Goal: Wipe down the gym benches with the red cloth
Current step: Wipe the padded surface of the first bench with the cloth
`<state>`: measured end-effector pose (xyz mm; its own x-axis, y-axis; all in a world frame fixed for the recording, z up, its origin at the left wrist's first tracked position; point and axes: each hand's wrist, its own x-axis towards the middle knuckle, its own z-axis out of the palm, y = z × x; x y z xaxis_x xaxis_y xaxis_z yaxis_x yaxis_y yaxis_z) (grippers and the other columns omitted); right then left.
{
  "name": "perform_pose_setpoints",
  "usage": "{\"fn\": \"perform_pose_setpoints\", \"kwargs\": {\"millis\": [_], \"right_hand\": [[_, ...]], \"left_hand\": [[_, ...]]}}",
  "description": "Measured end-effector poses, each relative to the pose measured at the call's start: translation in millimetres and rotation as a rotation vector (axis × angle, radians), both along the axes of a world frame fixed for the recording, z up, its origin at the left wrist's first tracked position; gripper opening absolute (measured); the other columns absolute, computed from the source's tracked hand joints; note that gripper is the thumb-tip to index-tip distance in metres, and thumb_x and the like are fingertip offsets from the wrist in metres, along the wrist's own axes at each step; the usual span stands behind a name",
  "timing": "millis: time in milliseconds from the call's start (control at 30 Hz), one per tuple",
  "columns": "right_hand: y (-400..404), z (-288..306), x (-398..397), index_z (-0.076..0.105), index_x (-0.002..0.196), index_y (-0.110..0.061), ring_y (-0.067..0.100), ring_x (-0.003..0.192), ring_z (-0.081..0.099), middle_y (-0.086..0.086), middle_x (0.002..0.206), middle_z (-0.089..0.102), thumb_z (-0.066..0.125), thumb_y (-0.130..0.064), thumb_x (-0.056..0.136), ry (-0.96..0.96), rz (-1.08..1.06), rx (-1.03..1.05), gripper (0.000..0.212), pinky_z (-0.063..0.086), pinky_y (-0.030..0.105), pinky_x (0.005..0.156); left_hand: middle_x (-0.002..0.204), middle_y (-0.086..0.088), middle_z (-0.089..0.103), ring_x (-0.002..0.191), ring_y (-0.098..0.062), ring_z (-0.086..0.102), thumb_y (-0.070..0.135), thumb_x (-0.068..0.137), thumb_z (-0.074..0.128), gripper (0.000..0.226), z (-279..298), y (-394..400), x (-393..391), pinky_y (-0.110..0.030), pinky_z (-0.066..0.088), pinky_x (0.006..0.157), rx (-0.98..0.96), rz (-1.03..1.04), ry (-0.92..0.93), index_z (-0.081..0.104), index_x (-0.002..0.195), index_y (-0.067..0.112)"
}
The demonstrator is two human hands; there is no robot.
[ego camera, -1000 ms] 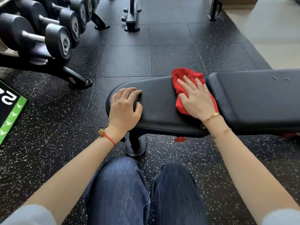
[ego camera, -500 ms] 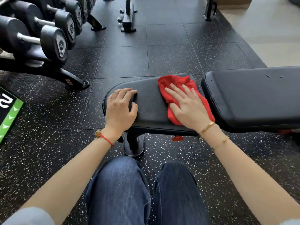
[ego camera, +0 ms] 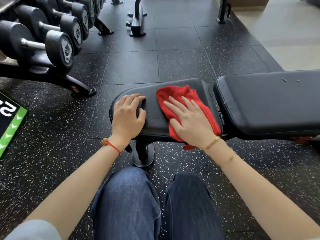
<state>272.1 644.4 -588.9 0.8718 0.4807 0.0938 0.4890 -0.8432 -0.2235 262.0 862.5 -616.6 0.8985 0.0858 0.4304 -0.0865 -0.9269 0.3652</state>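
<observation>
A black padded gym bench stands across the middle of the view, with a small seat pad on the left and a long back pad on the right. The red cloth lies crumpled on the seat pad. My right hand presses flat on the cloth with its fingers spread and straight. My left hand rests on the left end of the seat pad, fingers lightly bent over the pad's surface, holding nothing.
A rack of black dumbbells fills the upper left, its foot reaching toward the bench. The bench's post stands just beyond my knees. A green-edged mat lies at left. More equipment bases stand farther off.
My right hand has slid the red cloth leftward along the seat pad, from the gap by the back pad toward my left hand. The left hand has stayed in place.
</observation>
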Motion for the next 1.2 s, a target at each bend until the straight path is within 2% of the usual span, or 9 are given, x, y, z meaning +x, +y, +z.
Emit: {"fn": "perform_pose_setpoints", "kwargs": {"millis": [167,300,400,600,767,933,1200], "right_hand": [[-38.6,-4.5,32.4,0.029,0.151,-0.035,0.024,0.149,0.014,-0.011,0.16,0.02,0.04,-0.034,0.097,0.023,-0.171,0.012,0.055,0.004,0.041,0.122],[-19.7,1.3,87.6,0.025,0.152,-0.032,0.029,0.149,0.01,-0.007,0.162,0.015,0.037,-0.033,0.099,0.078,-0.283,0.014,0.055,0.003,0.043,0.122],[8.3,3.9,87.3,0.023,0.153,-0.033,0.027,0.149,0.01,-0.008,0.162,0.015,0.035,-0.035,0.099,0.055,-0.205,-0.042,0.055,0.001,0.042,0.122],[6.2,2.6,14.5,0.026,0.151,-0.036,0.021,0.149,0.014,-0.013,0.16,0.02,0.042,-0.034,0.096,-0.006,0.074,-0.028,0.058,0.004,0.039,0.122],[-9.4,5.0,26.9,0.027,0.151,-0.035,0.02,0.149,0.012,-0.013,0.16,0.019,0.042,-0.033,0.097,0.023,-0.019,0.002,0.056,0.002,0.038,0.122],[33.7,6.0,65.1,0.023,0.152,-0.035,0.026,0.15,0.007,-0.01,0.162,0.014,0.035,-0.037,0.099,0.057,-0.107,-0.043,0.055,0.0,0.042,0.122],[110.3,4.6,11.6,0.025,0.151,-0.037,0.022,0.15,0.009,-0.012,0.161,0.019,0.038,-0.038,0.095,0.036,0.24,-0.037,0.057,0.0,0.041,0.122]], "left_hand": [[0.13,0.0,0.062,0.124,-0.023,0.051,0.025,0.086,0.046,0.043,-0.4,-1.7,-1.2,-0.039,0.035,0.11,0.012,0.001,0.007,0.063,0.124,0.017],[0.129,0.0,0.062,0.123,-0.023,0.051,0.026,0.086,0.046,0.042,1.7,-4.1,-0.4,-0.037,0.033,0.109,0.022,0.015,0.017,0.063,0.123,0.016],[0.129,0.0,0.062,0.123,-0.023,0.051,0.026,0.086,0.047,0.041,2.5,-4.1,-0.7,-0.037,0.033,0.109,0.024,0.021,0.016,0.063,0.122,0.017],[0.125,-0.004,0.063,0.121,-0.025,0.053,0.023,0.085,0.047,0.039,2.6,-2.8,-2.0,-0.039,0.035,0.109,-0.014,0.023,0.002,0.063,0.119,0.012],[0.126,-0.003,0.062,0.122,-0.025,0.051,0.023,0.087,0.048,0.04,3.3,-1.8,-3.8,-0.04,0.035,0.108,-0.028,0.049,0.018,0.06,0.123,0.013],[0.131,-0.003,0.06,0.124,-0.024,0.05,0.019,0.091,0.046,0.039,8.2,4.0,-12.3,-0.04,0.037,0.105,-0.052,0.06,0.0,0.058,0.127,0.012],[0.13,-0.01,0.06,0.123,-0.031,0.049,0.014,0.094,0.039,0.039,19.3,47.4,-28.3,-0.047,0.038,0.108,-0.114,0.138,-0.03,0.057,0.128,0.008]]}}
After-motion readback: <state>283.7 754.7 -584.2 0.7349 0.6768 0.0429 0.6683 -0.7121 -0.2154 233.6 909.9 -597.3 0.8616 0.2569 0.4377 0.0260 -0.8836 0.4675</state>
